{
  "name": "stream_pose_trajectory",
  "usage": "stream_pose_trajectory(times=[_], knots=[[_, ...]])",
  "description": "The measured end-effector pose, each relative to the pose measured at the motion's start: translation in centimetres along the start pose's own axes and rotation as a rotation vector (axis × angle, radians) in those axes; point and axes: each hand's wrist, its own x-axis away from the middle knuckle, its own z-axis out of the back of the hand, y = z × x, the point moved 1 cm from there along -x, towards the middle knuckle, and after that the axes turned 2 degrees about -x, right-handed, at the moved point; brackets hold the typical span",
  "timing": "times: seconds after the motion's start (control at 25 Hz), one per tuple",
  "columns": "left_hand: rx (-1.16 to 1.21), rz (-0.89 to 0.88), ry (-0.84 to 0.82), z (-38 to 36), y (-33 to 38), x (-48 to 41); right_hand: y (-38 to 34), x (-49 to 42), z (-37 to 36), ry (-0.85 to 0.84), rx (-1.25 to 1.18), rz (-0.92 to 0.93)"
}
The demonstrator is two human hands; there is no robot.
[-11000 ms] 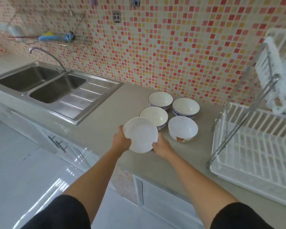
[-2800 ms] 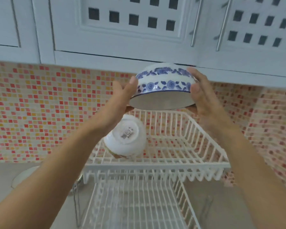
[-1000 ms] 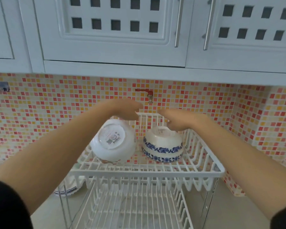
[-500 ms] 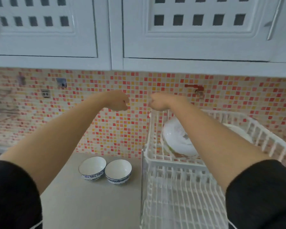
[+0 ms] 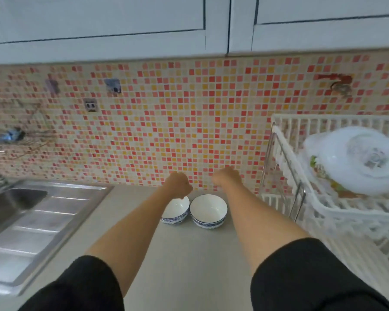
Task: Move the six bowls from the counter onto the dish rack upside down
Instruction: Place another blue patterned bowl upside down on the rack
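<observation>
On counter: 2 bowls [image 5: 208,211] upright | left hand [image 5: 179,184], right hand [image 5: 226,177] loosely curled, grasping nothing | glazed, slippery, breakable; take hold by rim.

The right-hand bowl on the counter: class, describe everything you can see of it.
The right-hand bowl is round and glossy, probably ceramic, white inside with a blue pattern around its lower outside. It stands upright and empty on the grey counter, close beside a matching bowl on its left. Neither hand touches it.
</observation>
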Motion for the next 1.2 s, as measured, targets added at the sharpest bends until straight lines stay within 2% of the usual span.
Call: stream_pose_trajectory(times=[0.08,0.2,0.4,0.52,0.64,0.68,0.76,0.92,1.04,1.12,1.2], knots=[[0.067,0.053,-0.049,-4.4,-1.6,-1.5,2.9,-0.8,-3.6,0.056,-0.138,-0.115],[0.189,0.158,-0.056,-9.8,-3.4,-3.3,6.6,-2.7,-7.9,0.114,-0.135,-0.195],[0.248,0.178,-0.032,-15.9,-5.1,-4.7,10.8,-6.6,-13.5,0.138,-0.200,-0.278],[0.227,0.191,-0.040,-18.7,-5.8,-5.4,12.2,-8.5,-16.4,0.055,-0.338,-0.342],[0.331,0.283,-0.073,-20.3,-6.1,-5.2,13.2,-9.6,-18.7,-0.039,-0.767,-0.393],[0.384,0.317,-0.083,-20.6,-6.2,-5.1,13.7,-9.7,-19.3,-0.039,-0.822,-0.409],[0.467,0.352,-0.095,-20.9,-6.5,-4.7,14.7,-8.5,-19.8,-0.040,-0.848,-0.431],[0.696,0.425,-0.004,-20.4,-7.0,-3.6,16.9,-3.4,-19.5,-0.090,-0.884,-0.406],[0.817,0.509,-0.101,-20.3,-7.1,-2.2,18.6,0.9,-19.4,-0.170,-0.878,-0.380],[0.689,0.427,-0.170,-20.9,-7.1,-1.2,19.5,2.9,-19.6,-0.224,-0.868,-0.371],[0.511,0.325,-0.166,-21.5,-7.2,-0.2,20.0,4.1,-19.5,-0.255,-0.864,-0.357]])
